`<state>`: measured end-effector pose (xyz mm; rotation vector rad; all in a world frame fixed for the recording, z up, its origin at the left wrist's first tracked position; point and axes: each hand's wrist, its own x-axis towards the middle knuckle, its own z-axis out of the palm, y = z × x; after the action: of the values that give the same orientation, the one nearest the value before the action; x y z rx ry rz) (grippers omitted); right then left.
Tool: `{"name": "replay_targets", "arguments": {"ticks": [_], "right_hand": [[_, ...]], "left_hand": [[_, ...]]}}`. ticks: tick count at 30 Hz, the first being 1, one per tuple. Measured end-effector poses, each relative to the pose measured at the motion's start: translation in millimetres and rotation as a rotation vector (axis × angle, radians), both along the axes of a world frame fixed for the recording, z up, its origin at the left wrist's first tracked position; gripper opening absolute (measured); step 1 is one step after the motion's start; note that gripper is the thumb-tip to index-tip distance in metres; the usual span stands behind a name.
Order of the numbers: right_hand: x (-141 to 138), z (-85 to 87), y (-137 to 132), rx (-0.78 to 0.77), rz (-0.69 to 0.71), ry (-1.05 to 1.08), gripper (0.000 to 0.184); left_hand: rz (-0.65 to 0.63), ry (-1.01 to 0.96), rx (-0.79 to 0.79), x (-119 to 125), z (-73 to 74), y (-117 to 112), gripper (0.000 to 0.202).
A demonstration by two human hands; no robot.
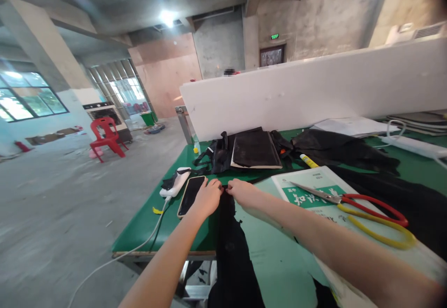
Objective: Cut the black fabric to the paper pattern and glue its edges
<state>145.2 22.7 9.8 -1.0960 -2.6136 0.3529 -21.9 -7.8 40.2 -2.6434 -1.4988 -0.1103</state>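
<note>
Both the left hand (207, 198) and the right hand (244, 192) sit at the far end of the black cloth (228, 247), which runs from their fingertips back over the near edge of the table (146, 219). Fingers on each are bent and drawn close, tips seemingly pinching the cloth's top edge. A phone (190, 195) lies just outside the left fingers, and scissors (344, 199) lie well right of the right ones. The step looks like squaring that edge. Smoothing onward would call for even tension from both sides.
</note>
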Motion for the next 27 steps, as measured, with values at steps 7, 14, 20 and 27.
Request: {"name": "replay_targets", "arguments": {"ticks": [7,14,20,27], "right_hand": [[42,42.4,-89,0.009,-0.075,0.011,0.053],[87,70.4,-244,0.019,-0.28,0.442,0.033],[85,19.4,-336,-0.107,-0.433,0.54,0.027],[80,7.2,-352,-0.074,-0.436,0.525,0.027]], "left_hand": [[0.068,-0.189,0.011,8,1.6,-32,0.046],[0.362,-1.071,0.088,-7,-24.0,-168,0.031],[0.658,-2.074,-0.612,-7,-85.7,-245,0.023],[0.689,-2.149,-0.739,-3,-76.2,-251,0.019]]}}
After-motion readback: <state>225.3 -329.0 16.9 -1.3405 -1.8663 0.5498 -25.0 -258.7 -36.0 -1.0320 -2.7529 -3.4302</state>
